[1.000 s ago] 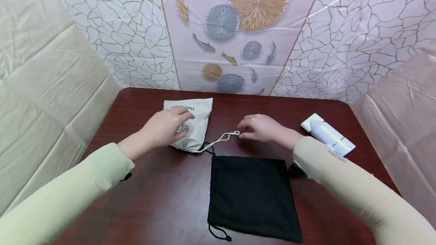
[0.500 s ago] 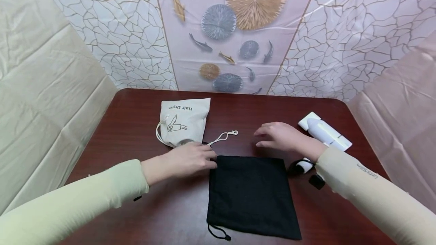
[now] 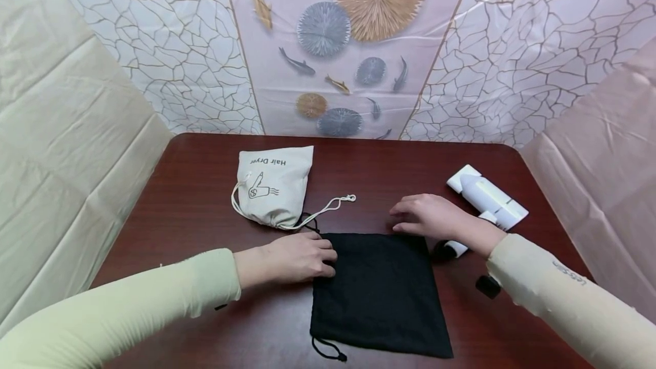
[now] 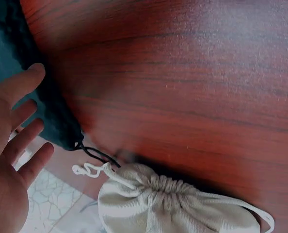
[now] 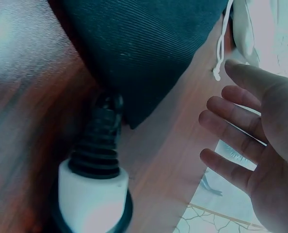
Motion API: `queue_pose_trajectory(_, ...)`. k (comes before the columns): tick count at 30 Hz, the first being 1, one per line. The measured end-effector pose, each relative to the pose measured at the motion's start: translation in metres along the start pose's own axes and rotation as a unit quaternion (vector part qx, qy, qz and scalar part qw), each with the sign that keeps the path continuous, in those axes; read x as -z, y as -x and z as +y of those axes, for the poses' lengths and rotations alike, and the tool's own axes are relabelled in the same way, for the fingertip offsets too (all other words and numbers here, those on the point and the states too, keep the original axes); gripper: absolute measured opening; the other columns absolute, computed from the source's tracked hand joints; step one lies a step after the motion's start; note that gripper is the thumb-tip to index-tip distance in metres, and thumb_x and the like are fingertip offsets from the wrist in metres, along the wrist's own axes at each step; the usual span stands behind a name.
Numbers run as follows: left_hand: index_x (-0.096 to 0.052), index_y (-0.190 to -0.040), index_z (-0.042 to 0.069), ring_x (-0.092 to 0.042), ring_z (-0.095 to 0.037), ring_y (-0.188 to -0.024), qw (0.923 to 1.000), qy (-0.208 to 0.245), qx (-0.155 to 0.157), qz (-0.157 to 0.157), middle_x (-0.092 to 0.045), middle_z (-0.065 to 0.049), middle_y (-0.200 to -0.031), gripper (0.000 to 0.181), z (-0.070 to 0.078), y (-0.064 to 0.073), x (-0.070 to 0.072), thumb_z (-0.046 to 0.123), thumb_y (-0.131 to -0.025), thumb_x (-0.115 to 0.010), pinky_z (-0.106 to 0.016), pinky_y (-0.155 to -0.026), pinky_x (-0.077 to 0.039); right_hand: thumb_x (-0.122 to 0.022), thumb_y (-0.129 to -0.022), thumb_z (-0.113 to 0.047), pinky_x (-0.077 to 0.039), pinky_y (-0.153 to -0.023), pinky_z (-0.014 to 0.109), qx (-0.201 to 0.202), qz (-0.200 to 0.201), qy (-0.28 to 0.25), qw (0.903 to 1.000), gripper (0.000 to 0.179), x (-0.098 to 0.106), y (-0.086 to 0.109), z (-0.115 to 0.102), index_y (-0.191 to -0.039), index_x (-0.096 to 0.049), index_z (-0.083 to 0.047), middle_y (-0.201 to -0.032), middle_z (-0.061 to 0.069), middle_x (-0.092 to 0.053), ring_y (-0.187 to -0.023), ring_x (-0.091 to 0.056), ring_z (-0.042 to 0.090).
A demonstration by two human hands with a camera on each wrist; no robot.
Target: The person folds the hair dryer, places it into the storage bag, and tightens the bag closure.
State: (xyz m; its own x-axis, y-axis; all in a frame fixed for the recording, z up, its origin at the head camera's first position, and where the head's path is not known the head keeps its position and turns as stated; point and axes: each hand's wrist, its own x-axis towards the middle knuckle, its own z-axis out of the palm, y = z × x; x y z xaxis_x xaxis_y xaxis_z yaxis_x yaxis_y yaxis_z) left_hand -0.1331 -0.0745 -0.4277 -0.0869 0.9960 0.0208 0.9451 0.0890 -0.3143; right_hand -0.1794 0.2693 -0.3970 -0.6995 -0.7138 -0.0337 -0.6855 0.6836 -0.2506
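A black drawstring bag (image 3: 381, 295) lies flat near the table's front. My left hand (image 3: 302, 256) is at its upper left edge, fingertips over the cloth; in the left wrist view its fingers (image 4: 30, 138) are spread and loosely bent, gripping nothing. My right hand (image 3: 425, 216) hovers at the bag's upper right corner, its fingers (image 5: 231, 131) apart and holding nothing in the right wrist view. Behind the left hand lies a cream drawstring bag (image 3: 277, 184) printed "Hair Dryer", gathered at its neck, its white cord (image 3: 333, 205) trailing right.
A white hair dryer (image 3: 489, 195) lies on the right, partly behind the right forearm. Its handle end (image 5: 93, 199) has a black ribbed cord guard (image 5: 95, 148). Black cord loops (image 3: 330, 351) stick out at the black bag's left corners. Cloth walls surround the dark red table (image 3: 205, 155).
My left hand has left the cream bag and moved down and right to the black bag's edge. My right hand has moved right, away from the white cord's end, and slightly nearer.
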Motion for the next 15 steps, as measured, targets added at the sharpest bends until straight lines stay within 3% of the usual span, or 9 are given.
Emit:
queue_pose_trajectory(8, -0.074, -0.103, 0.031, -0.061, -0.013, -0.097, 0.9999, 0.005, -0.001, -0.009, -0.065, 0.009, -0.105, 0.010, 0.002, -0.002, -0.003, 0.027, -0.096, -0.068, -0.029, -0.083, -0.052, -0.077, -0.099, -0.025, -0.060, -0.089, 0.049, -0.010, 0.008, 0.001, 0.9999, 0.028, -0.003, 0.017, -0.001, -0.121, -0.078, -0.009, -0.116, 0.003, -0.076, -0.106, -0.074, 0.025)
queue_pose_trajectory(15, -0.074, -0.105, 0.030, -0.062, -0.014, -0.101, 0.9997, 0.005, 0.020, -0.010, -0.066, 0.009, -0.107, 0.014, -0.005, 0.002, 0.001, 0.023, -0.093, -0.070, -0.030, -0.084, -0.052, -0.080, -0.097, -0.026, -0.061, -0.084, 0.047, -0.017, 0.026, 0.015, 0.9994, 0.027, -0.005, 0.037, 0.006, -0.118, -0.079, -0.010, -0.110, 0.001, -0.076, -0.100, -0.074, 0.023)
